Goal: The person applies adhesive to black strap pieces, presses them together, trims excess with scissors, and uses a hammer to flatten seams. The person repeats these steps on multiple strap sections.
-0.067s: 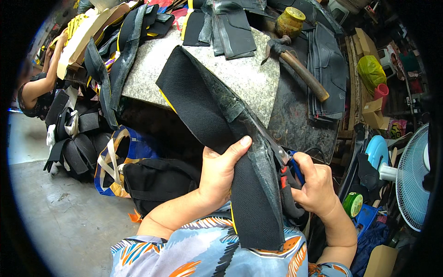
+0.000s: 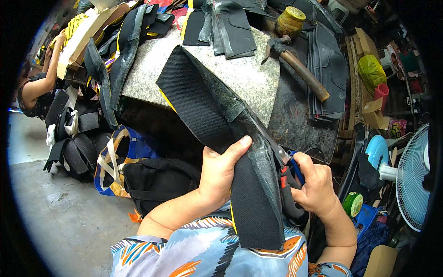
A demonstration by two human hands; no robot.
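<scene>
A long black ribbed strip (image 2: 256, 203), yellow along its left edge, slants upward to the left, bent midway; scissors (image 2: 282, 155) stand at its greyish right edge.

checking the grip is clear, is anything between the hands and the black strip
Nothing visible stands between the left hand and the black strip: its thumb lies directly on it. The right hand holds a red-and-black-handled tool, which sits between that hand and the strip's right edge.

Cluttered workshop, hammer (image 2: 303, 75), stacked black pieces (image 2: 326, 76)
</scene>
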